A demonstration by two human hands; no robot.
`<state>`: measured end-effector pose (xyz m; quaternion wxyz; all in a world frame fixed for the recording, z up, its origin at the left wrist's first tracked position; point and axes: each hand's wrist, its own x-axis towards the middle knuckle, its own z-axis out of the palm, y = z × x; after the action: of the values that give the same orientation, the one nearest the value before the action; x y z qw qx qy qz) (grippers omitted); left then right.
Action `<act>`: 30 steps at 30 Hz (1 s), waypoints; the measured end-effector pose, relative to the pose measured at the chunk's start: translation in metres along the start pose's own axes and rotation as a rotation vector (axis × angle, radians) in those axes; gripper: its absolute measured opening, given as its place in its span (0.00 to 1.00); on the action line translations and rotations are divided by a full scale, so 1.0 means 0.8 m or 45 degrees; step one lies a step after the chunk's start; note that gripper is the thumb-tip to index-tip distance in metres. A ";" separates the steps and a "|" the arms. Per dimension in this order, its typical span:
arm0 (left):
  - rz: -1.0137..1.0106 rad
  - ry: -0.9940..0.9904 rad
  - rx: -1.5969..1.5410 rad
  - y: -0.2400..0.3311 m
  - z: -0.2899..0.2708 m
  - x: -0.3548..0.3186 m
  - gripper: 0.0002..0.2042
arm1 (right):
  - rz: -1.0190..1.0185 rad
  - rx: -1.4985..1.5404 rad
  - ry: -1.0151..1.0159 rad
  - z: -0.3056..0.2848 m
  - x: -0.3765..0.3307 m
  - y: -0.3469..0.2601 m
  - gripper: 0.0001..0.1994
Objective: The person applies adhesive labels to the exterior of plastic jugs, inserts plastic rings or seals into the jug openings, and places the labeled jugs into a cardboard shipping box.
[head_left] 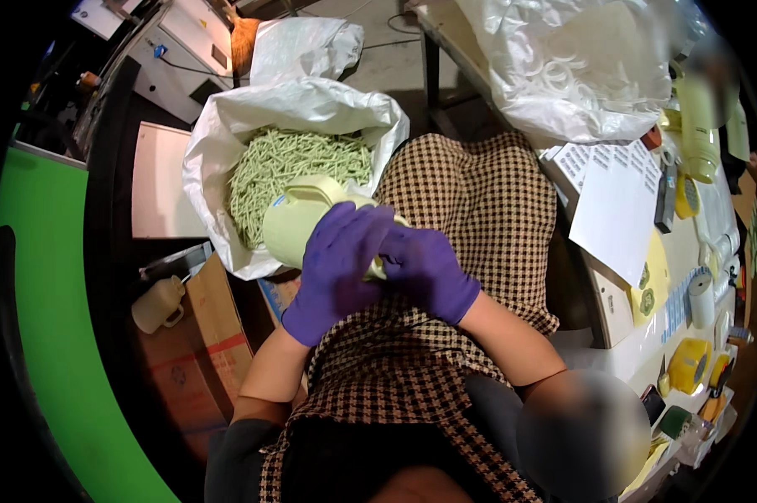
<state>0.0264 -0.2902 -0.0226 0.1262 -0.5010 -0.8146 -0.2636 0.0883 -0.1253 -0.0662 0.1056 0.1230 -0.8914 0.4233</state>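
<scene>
Both my hands wear purple gloves and meet over my lap. My left hand [338, 264] is wrapped round a pale green plastic jug [290, 230], which lies tilted on its side with its loop handle upward. A bit of blue shows near the handle. My right hand [429, 272] is closed at the jug's other end, its fingers bent and slightly blurred. Whatever those fingers pinch is hidden behind the gloves. Just beyond the jug stands a white woven sack [215, 151], its top rolled open, holding many thin pale green plastic strips [299, 159].
Another jug [156, 306], beige, lies by a cardboard box [190, 386] on the left. At right, a cluttered table [601, 356] carries paper sheets [617, 214], a yellow tape dispenser [690, 365] and a pale green bottle [699, 138]. A white bag [580, 84] of clear rings sits at its far end.
</scene>
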 end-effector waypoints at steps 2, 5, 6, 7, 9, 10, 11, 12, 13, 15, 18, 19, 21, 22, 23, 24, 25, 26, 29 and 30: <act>-0.052 -0.029 0.019 -0.002 0.001 0.000 0.38 | 0.026 0.044 0.045 0.003 0.002 0.002 0.09; -0.064 -0.059 0.020 -0.001 0.000 0.003 0.42 | -0.056 0.045 0.253 0.014 0.010 0.006 0.05; -0.070 -0.087 0.038 0.000 -0.001 0.005 0.43 | -0.045 0.067 0.254 0.015 0.012 0.008 0.06; -0.060 -0.073 0.024 0.001 -0.001 0.006 0.43 | -0.035 0.091 0.253 0.017 0.013 0.010 0.06; -0.046 -0.066 0.021 0.002 -0.003 0.010 0.44 | -0.112 0.035 0.242 0.015 0.013 0.014 0.06; -0.042 -0.080 0.020 0.002 -0.004 0.011 0.44 | -0.201 -0.047 0.232 0.012 0.011 0.016 0.06; -0.044 -0.094 0.026 0.003 -0.004 0.010 0.44 | -0.293 -0.129 0.207 0.007 0.008 0.018 0.06; -0.044 -0.127 0.040 0.002 -0.004 0.010 0.45 | -0.269 -0.028 0.123 0.003 0.004 0.018 0.07; -0.039 -0.141 0.098 0.002 -0.003 0.008 0.44 | -0.251 0.069 0.025 -0.001 0.000 0.019 0.07; -0.034 -0.130 0.142 0.003 -0.001 0.002 0.38 | -0.249 0.311 -0.129 -0.005 -0.009 0.015 0.09; 0.068 -0.212 0.325 0.006 0.004 -0.003 0.22 | -0.200 0.408 0.075 0.010 -0.025 -0.010 0.09; 0.125 -0.181 0.313 0.008 0.001 -0.002 0.22 | -0.164 0.377 0.134 0.013 -0.033 -0.018 0.09; 0.242 -0.277 0.225 0.010 -0.011 0.007 0.24 | -0.172 0.344 0.272 0.007 -0.050 -0.025 0.11; 0.268 -0.230 0.181 0.011 -0.020 0.016 0.29 | -0.251 0.431 0.389 -0.006 -0.059 -0.023 0.12; 0.278 -0.182 0.190 0.010 -0.041 0.025 0.28 | -0.264 0.342 0.442 -0.028 -0.082 -0.021 0.15; 0.260 -0.040 0.116 0.010 -0.063 0.036 0.26 | -0.477 0.315 0.528 -0.063 -0.101 -0.007 0.18; 0.254 0.123 -0.065 0.010 -0.086 0.044 0.24 | -0.430 0.223 0.516 -0.102 -0.129 0.004 0.18; 0.234 0.147 -0.148 0.006 -0.114 0.056 0.21 | -0.339 -0.124 0.606 -0.147 -0.168 0.012 0.18; -0.124 0.178 -0.694 0.000 -0.156 0.080 0.21 | 0.296 -0.683 0.889 -0.272 -0.268 0.041 0.19; -0.484 0.121 -0.828 0.001 -0.153 0.082 0.24 | 0.480 -0.727 0.924 -0.309 -0.294 0.056 0.20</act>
<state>-0.0107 -0.3085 0.1099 -0.0530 -0.3422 -0.7601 -0.5499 0.3179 0.1254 -0.0147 0.3600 -0.2295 -0.8842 0.1895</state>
